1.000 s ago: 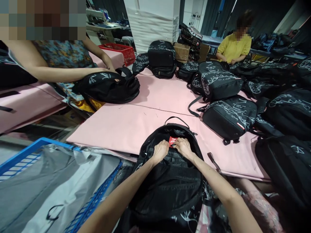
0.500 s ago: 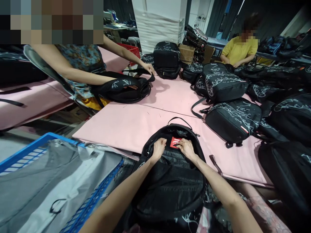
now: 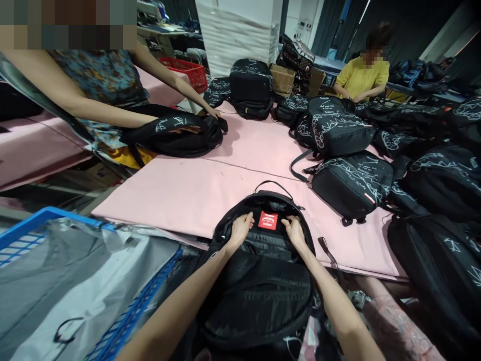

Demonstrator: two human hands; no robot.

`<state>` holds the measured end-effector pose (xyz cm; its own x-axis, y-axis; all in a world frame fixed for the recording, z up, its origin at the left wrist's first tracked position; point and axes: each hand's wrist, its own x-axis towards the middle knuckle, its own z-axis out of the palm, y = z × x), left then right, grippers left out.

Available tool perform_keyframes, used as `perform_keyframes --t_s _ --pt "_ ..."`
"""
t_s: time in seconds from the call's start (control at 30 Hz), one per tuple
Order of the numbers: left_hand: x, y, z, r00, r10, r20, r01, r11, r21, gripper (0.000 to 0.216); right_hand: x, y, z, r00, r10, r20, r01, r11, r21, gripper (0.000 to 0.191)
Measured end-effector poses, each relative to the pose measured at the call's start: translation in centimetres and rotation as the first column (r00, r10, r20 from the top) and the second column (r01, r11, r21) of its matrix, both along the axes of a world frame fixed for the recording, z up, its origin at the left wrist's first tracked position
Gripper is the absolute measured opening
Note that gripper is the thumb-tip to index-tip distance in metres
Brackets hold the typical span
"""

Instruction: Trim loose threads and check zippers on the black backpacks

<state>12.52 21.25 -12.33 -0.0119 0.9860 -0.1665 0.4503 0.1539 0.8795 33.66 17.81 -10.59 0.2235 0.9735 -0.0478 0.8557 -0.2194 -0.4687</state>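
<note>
our right hand (image 3: 295, 231) has left the red label (image 3: 268, 220), between it and our left hand (image 3: 240, 229); whether either pinches the backpack (image 3: 259, 306), we cannot tell.

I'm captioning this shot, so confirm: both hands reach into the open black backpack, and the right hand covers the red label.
Wrong on one point: the head view shows the red label uncovered, between the left hand and the right hand. Both hands do reach into the open black backpack.
</note>
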Motion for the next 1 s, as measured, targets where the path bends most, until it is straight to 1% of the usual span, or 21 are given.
perform_keyframes --t_s 0.13,0.3,0.43,0.57,0.63,0.7,0.83,0.93,1.0 --pt "0.1 0.0 0.0 0.997 -0.048 -0.064 0.048 0.999 0.001 0.038 -0.4 0.1 -0.1 0.997 -0.077 -0.002 0.076 0.996 -0.035 0.033" --pt "0.4 0.0 -0.1 0.976 -0.087 -0.2 0.097 0.995 0.039 0.025 -0.8 0.6 0.2 0.997 -0.077 -0.008 0.076 0.994 -0.076 0.032" --pt "0.5 0.1 0.0 0.952 -0.102 -0.287 0.118 0.992 0.039 0.022 -1.0 1.3 0.4 0.998 -0.059 -0.029 0.056 0.992 -0.112 0.032" --pt "0.6 0.3 0.0 0.935 -0.116 -0.335 0.138 0.99 0.042 0.02 -1.0 2.0 0.5 0.996 -0.064 -0.065 0.054 0.988 -0.145 0.03" --pt "0.7 0.6 0.1 0.928 -0.123 -0.351 0.15 0.987 0.051 0.024 -0.8 2.2 0.5 0.993 -0.063 -0.098 0.048 0.988 -0.149 0.029" --pt "0.9 1.0 0.2 0.919 -0.141 -0.368 0.171 0.984 0.049 0.029 -0.5 2.3 0.5 0.988 -0.06 -0.146 0.039 0.989 -0.139 0.027" --pt "1.6 1.9 0.7 0.895 -0.207 -0.395 0.23 0.973 0.011 0.025 -0.6 2.7 0.7 0.953 -0.037 -0.302 0.008 0.995 -0.098 0.019" --pt "2.4 2.5 1.7 0.884 -0.264 -0.387 0.277 0.96 -0.023 0.022 -0.9 2.1 2.0 0.881 0.009 -0.474 -0.043 0.997 -0.06 0.021" --pt "2.5 2.8 3.1 0.878 -0.324 -0.352 0.321 0.945 -0.068 0.022 -0.3 0.8 3.5 0.822 0.045 -0.568 -0.073 0.997 -0.026 0.029"
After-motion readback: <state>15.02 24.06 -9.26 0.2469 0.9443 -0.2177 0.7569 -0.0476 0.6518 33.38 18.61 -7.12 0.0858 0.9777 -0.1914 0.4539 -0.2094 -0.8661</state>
